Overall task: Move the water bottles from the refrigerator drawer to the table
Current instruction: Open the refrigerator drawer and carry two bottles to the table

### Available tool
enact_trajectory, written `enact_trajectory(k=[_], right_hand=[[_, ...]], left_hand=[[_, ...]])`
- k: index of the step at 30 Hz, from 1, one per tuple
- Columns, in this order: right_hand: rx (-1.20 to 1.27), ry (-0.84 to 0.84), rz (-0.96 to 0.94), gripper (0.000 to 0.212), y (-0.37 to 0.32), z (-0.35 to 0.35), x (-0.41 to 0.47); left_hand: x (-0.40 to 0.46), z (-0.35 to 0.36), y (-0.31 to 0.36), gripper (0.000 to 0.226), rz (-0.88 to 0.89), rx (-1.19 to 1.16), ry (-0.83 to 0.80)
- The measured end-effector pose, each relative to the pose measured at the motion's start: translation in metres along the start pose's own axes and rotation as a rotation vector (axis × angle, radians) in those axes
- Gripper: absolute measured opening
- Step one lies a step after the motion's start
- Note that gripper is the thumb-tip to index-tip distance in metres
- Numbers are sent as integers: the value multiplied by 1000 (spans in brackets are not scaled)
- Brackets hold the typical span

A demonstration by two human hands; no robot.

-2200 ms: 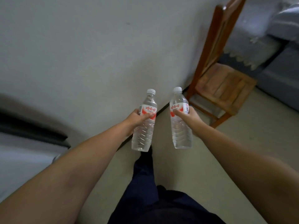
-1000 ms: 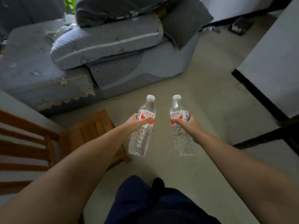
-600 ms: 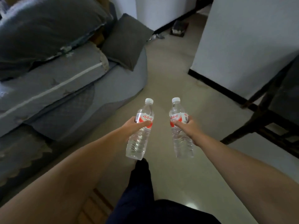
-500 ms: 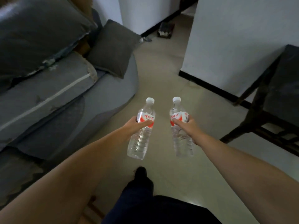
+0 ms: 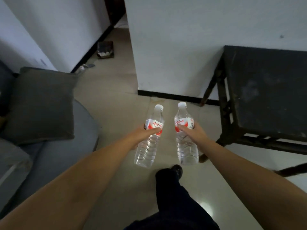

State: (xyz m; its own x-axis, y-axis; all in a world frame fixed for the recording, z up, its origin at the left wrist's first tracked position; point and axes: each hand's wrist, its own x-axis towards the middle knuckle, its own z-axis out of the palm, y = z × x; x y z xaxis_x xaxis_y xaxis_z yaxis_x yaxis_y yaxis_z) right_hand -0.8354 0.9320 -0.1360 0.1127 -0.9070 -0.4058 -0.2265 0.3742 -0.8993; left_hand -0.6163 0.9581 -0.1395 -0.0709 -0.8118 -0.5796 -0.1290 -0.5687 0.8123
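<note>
I hold two clear water bottles with white caps and red-and-white labels upright in front of me above the floor. My left hand point(image 5: 141, 133) grips the left water bottle point(image 5: 147, 146) around its label. My right hand point(image 5: 193, 132) grips the right water bottle point(image 5: 186, 148) the same way. A dark table point(image 5: 265, 90) stands to the right, its top bare, with its near corner about a hand's width right of the right bottle. The refrigerator is out of view.
A grey sofa point(image 5: 49, 156) with a dark cushion point(image 5: 41, 105) fills the left side. A white wall corner point(image 5: 136, 77) with black skirting stands ahead. A small box point(image 5: 105, 48) lies on the floor in the passage beyond. My dark-trousered leg point(image 5: 169, 188) steps forward below the bottles.
The view has swung right: the wooden chair dropped out, the sofa slid to the left, and the dark table came in on the right. Both hands kept the bottles in the same grip.
</note>
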Motion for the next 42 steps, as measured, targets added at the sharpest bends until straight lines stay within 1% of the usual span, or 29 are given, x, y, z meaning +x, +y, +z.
enact_trajectory(k=[3,4,5,6,7,9,10,13,16,17,19,20,23,25,26,27,28,30,31,33,34,36,39,40,42], right_hand=[[4,66,-13,11,-20,-31,54],[15,93,-13,13,-32,-53,83],[8,89,-6,18,-33,-57,90],[23,108,-5,21,-46,-76,114],[21,103,-14,21,-50,-82,120],[37,138,-22,21,-63,-111,151],[46,168,-12,27,-70,-126,166],[101,248,32,48,-78,-162,203],[128,316,71,74,-81,-191,237],[157,341,68,73,-80,-202,252],[172,385,80,60,-84,-217,273],[193,431,83,57,-91,-230,290],[233,495,62,47,-107,-254,328],[275,604,65,39,-119,-279,361],[289,623,77,38,-125,-282,365],[310,640,80,38,-128,-286,369],[334,692,86,41,-135,-298,379],[357,774,102,52,-139,-322,393],[354,798,117,53,-140,-330,395],[360,832,121,42,-142,-355,398],[341,849,136,36,-144,-365,396],[336,896,171,34,-140,-394,397],[322,981,193,38,-126,-449,402],[314,999,201,37,-123,-474,402],[283,1016,213,35,-123,-489,402]], left_hand=[[61,12,45,38,18,34,-42],[97,19,72,47,23,38,-62],[104,20,76,59,9,28,-67],[134,27,100,68,11,41,-84],[142,28,108,69,10,36,-95],[181,38,139,58,24,6,-137],[202,45,156,55,32,11,-143],[252,61,195,48,20,2,-181],[302,76,227,44,10,35,-272],[321,82,239,47,3,51,-305],[353,92,259,57,8,109,-337],[380,102,277,59,25,145,-381],[430,124,319,55,35,209,-457],[474,146,361,55,34,288,-526],[482,150,369,55,42,310,-541],[487,155,379,56,52,326,-546],[505,166,399,59,63,361,-569],[539,191,429,69,74,439,-614],[550,200,439,67,105,504,-632],[572,232,458,46,148,563,-688],[578,245,465,42,158,589,-697],[593,279,479,48,160,640,-739],[611,344,500,61,141,664,-804],[620,373,508,63,151,665,-830],[621,394,513,58,166,644,-847]])
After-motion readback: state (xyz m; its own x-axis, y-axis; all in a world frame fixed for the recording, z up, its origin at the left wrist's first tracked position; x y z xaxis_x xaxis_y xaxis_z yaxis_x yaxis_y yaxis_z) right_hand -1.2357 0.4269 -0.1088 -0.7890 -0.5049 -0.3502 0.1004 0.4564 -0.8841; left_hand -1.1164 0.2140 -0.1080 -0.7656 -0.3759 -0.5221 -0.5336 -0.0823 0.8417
